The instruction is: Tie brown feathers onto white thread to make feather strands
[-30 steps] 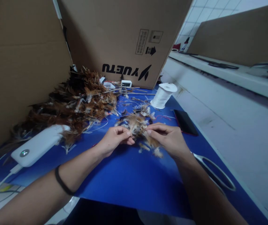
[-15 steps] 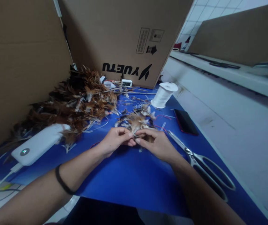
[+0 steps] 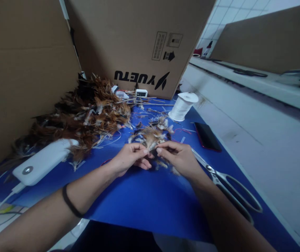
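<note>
My left hand (image 3: 131, 158) pinches the pale base of a brown feather tuft (image 3: 151, 135) between thumb and forefinger, its other fingers curled below. Just to its right, my right hand (image 3: 178, 156) is closed in a pinch at the tuft's right side. Whatever lies between those right fingertips is too small to make out. Loose bits of fluff (image 3: 162, 163) lie on the blue tabletop under the right hand. Beyond the tuft sits a small clump of greyish feathers (image 3: 161, 122).
A large heap of brown feathers (image 3: 94, 112) fills the left back, with a white power bank (image 3: 44, 161) before it. On the right are scissors (image 3: 218, 175), a phone (image 3: 207, 136) and a white spool (image 3: 183, 106). Cardboard boxes (image 3: 139, 42) wall the back.
My right hand has drawn slightly right, away from the left fingertips, uncovering fluff on the table. My left hand stays on the feather tuft, its lower fingers a little more spread.
</note>
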`<action>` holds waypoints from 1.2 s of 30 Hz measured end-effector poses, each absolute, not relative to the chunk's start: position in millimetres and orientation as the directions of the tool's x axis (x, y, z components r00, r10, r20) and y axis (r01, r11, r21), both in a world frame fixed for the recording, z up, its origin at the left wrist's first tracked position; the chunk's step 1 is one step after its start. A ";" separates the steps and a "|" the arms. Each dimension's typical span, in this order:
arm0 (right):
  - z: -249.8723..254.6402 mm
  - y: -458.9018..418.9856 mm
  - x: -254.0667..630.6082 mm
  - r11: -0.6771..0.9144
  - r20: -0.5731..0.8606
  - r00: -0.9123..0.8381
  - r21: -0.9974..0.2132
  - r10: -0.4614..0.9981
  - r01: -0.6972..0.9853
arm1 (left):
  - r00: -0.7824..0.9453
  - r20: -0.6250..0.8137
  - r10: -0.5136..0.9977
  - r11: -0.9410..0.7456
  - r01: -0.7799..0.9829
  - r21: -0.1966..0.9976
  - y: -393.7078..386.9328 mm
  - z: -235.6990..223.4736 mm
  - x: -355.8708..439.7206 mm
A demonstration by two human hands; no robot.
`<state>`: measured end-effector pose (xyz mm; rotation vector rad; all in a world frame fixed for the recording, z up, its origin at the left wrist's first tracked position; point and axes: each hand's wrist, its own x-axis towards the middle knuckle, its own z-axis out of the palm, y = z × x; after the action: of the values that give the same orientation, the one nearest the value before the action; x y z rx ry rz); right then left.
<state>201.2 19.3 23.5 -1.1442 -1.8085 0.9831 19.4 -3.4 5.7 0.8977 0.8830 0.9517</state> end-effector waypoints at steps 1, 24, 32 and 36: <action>23.8 19.4 200.8 0.282 0.195 -0.278 -0.905 0.941 0.318 | 0.324 -0.216 0.921 0.313 -0.286 0.905 -3.5 5.5 19.3; 20.4 17.3 201.4 0.362 0.194 -0.364 -0.801 0.911 0.477 | 0.307 -0.175 0.935 0.249 -0.219 0.943 -3.6 2.9 19.3; 24.7 18.1 196.7 0.142 0.085 -0.208 -0.950 0.974 0.277 | 0.244 -0.069 0.967 0.089 -0.073 0.993 -2.1 -3.4 20.2; 22.1 17.0 193.1 0.078 0.047 -0.168 -0.981 0.985 0.180 | 0.224 0.078 0.971 -0.110 0.130 0.985 -5.2 -3.7 20.5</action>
<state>193.1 17.0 22.1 -1.2157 -1.4994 1.1868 20.5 -5.2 -3.7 1.4795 1.0976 1.0402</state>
